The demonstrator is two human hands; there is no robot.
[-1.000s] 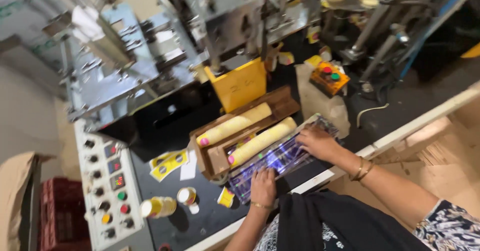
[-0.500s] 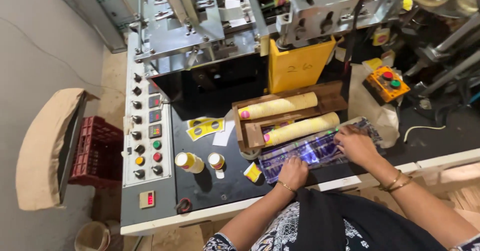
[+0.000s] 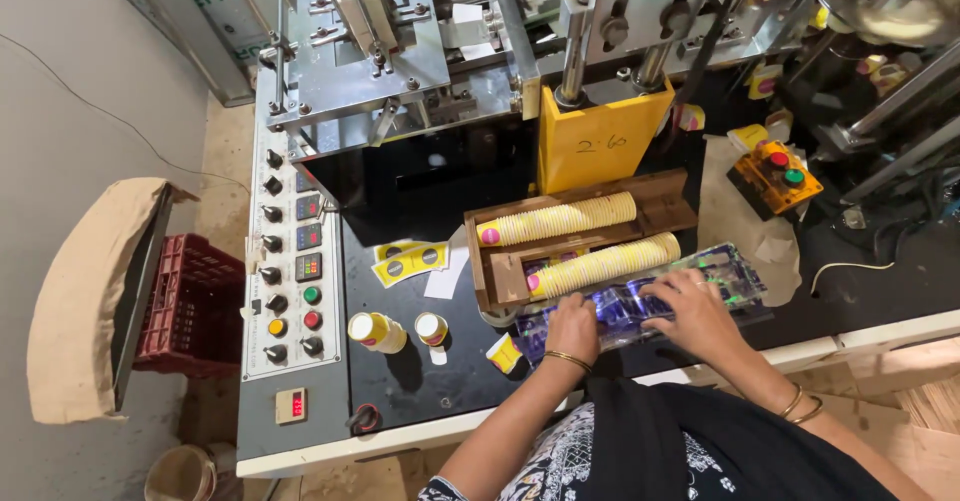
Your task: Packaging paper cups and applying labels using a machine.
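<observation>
A shiny clear plastic sleeve (image 3: 735, 273) with purple and green sheen lies on the black machine table, along the near edge. My left hand (image 3: 572, 329) presses on its left end. My right hand (image 3: 698, 313) rests on its middle, fingers spread over the plastic. Just behind the sleeve, two long nested stacks of yellow paper cups (image 3: 600, 265) (image 3: 556, 221) lie on their sides in a brown wooden tray (image 3: 672, 201).
Loose yellow cups (image 3: 377, 331) (image 3: 431, 328) (image 3: 505, 353) sit left of my hands. A grey control panel (image 3: 293, 291) with knobs and coloured buttons runs down the left. A yellow box (image 3: 600, 141), metal machinery behind, a red crate (image 3: 185, 301) and a sack-covered chair stand around.
The view has swung and steadied over the table. Both hands stay on the plastic sleeve, shifting slightly along it beside the front cup stack.
</observation>
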